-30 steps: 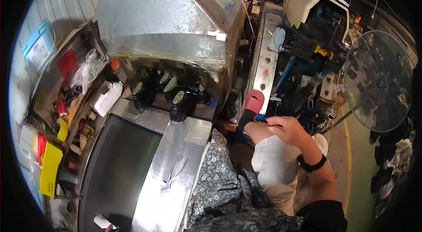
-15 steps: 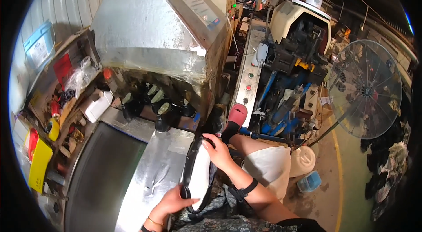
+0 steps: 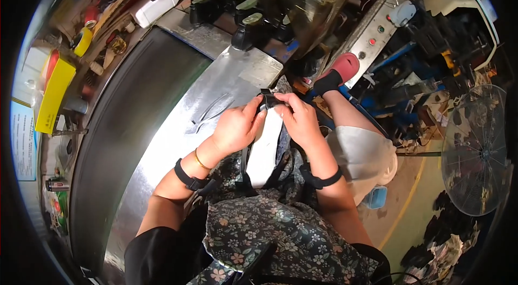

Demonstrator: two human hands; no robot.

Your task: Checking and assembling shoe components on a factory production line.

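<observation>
In front of my body is a black shoe upper with a white, sole-shaped bottom, lying lengthwise above my dark floral apron. Both my hands are at its far end. My left hand pinches the black edge with thumb and fingers. From the other side my right hand grips the same end, its fingertips close to those of the left. The near end of the upper rests against the apron. Just left of my hands, a thin dark strap lies on the shiny metal tabletop.
Several black shoe forms stand at the far end of the tabletop. A dark conveyor belt runs along the left, beside a shelf with a yellow box and white jug. On the right are a leg with a red clog, machinery and a large fan.
My left hand has moved from the near end of the upper up to its far end, beside my right hand. The view has tipped downward, showing more of my arms and apron.
</observation>
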